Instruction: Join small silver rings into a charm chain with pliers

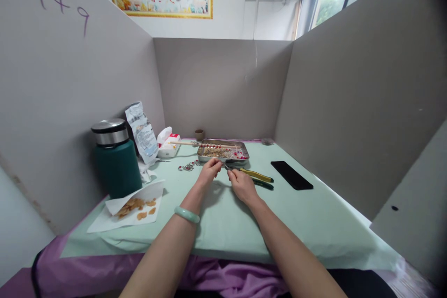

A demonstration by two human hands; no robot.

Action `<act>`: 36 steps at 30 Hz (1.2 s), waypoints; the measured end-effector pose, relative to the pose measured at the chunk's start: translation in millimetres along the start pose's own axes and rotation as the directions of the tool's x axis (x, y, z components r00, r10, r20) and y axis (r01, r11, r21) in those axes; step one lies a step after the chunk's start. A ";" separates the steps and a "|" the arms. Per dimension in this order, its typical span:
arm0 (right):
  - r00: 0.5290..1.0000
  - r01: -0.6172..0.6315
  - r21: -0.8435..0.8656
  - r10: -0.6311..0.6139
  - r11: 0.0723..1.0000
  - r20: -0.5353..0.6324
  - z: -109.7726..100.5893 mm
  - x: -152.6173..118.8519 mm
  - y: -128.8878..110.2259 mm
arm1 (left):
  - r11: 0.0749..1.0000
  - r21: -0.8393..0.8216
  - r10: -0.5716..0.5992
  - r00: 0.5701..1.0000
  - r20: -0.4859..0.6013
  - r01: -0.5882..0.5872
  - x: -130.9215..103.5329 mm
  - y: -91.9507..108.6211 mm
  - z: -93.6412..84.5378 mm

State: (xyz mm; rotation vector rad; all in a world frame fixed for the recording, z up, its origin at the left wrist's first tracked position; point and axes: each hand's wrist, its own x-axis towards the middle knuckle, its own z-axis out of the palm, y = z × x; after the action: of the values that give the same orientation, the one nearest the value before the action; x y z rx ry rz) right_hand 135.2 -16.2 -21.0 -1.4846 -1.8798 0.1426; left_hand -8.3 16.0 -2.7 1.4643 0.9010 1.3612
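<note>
Just in front of a metal tray of small gold and red pieces, my two hands are close together. My left hand, with a pale green bangle on its wrist, is closed in a pinch; what it holds is too small to make out. My right hand is closed round a thin metal tool whose tip points toward my left fingers. Pliers with yellow handles and a dark green handle lie just beyond my right hand. A beaded chain lies left of the tray.
A green flask, a foil pouch and a tissue pack stand at the left. Brown flakes lie on white paper. A black phone lies at the right. Grey partitions enclose the table.
</note>
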 end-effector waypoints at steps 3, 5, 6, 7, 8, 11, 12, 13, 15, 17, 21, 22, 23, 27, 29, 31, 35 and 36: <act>1.000 0.000 0.015 0.001 1.000 -0.019 -0.2 -0.5 -0.4 | 1.000 -0.015 0.006 1.000 -0.010 -0.006 0.5 -0.9 0.5; 0.999 0.005 0.031 -0.004 1.000 -0.032 -0.5 -0.8 -0.2 | 1.000 -0.020 0.009 1.000 -0.016 -0.010 0.7 -1.5 0.4; 0.999 0.010 0.036 -0.008 0.999 -0.036 -0.7 -1.0 -0.2 | 1.000 -0.019 0.009 1.000 -0.017 -0.009 0.8 -1.7 0.3; 0.999 0.015 0.039 -0.013 0.999 -0.035 -0.9 -1.1 -0.2 | 1.000 -0.016 0.008 1.000 -0.016 -0.008 0.8 -1.9 0.2; 0.999 0.018 0.039 -0.017 0.999 -0.033 -1.1 -1.3 -0.3 | 1.000 -0.012 0.008 1.000 -0.014 -0.008 0.9 -2.1 0.0; 0.999 0.018 0.034 -0.017 0.999 -0.028 -1.5 -1.6 -0.5 | 1.000 0.007 0.014 1.000 -0.015 -0.013 1.3 -3.0 -0.4; 0.999 0.017 0.031 -0.016 0.999 -0.029 -1.4 -1.7 -0.5 | 1.000 0.011 0.016 1.000 -0.018 -0.016 1.5 -3.4 -0.5; 0.999 0.016 0.028 -0.015 0.999 -0.030 -1.3 -1.6 -0.4 | 1.000 0.013 0.019 1.000 -0.022 -0.018 1.7 -3.8 -0.6; 0.999 0.013 0.022 -0.012 1.000 -0.031 -0.6 -1.5 0.0 | 1.000 0.013 0.020 0.999 -0.027 -0.020 2.1 -4.6 -0.7; 1.000 0.010 0.014 -0.010 1.000 -0.030 -0.1 -1.4 0.5 | 1.000 0.010 0.021 0.999 -0.030 -0.020 2.2 -4.9 -0.8; 0.999 0.017 -0.014 -0.017 1.000 -0.027 0.0 -1.7 0.6 | 0.999 0.013 0.041 0.998 -0.039 -0.041 1.2 -3.4 -0.1; 1.000 0.016 -0.020 -0.016 1.000 -0.025 -0.2 -1.8 0.4 | 0.999 0.017 0.046 0.998 -0.040 -0.045 0.7 -2.7 0.3; 1.000 0.012 -0.026 -0.013 1.000 -0.022 -0.3 -1.8 0.3 | 0.999 0.021 0.048 0.998 -0.041 -0.048 0.3 -2.1 0.6; 1.000 0.000 -0.045 -0.001 0.999 -0.013 0.2 -1.3 0.3 | 0.998 0.035 0.050 0.998 -0.043 -0.049 -0.6 -0.9 1.6; 1.000 -0.002 -0.051 0.001 0.999 -0.020 0.9 -1.0 0.8 | 0.998 0.042 0.051 0.998 -0.047 -0.049 -0.5 -1.2 1.6; 1.000 -0.009 -0.055 0.008 0.998 -0.028 1.5 -0.8 1.2 | 0.998 0.047 0.051 0.997 -0.054 -0.048 -0.5 -1.7 1.5; 0.999 -0.020 -0.065 0.018 0.998 -0.027 2.0 -0.6 1.6 | 0.996 0.066 0.064 0.996 -0.070 -0.059 -1.0 -1.2 1.5; 0.999 -0.022 -0.070 0.021 0.997 -0.024 2.0 -0.5 1.7 | 0.995 0.071 0.068 0.995 -0.072 -0.063 -1.2 -0.8 1.5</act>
State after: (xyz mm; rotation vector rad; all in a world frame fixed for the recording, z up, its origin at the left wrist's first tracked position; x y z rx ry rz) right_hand 135.3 -15.4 -23.6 -1.5473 -1.8677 0.0701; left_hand -6.9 15.0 -3.8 1.5156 0.9628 1.4535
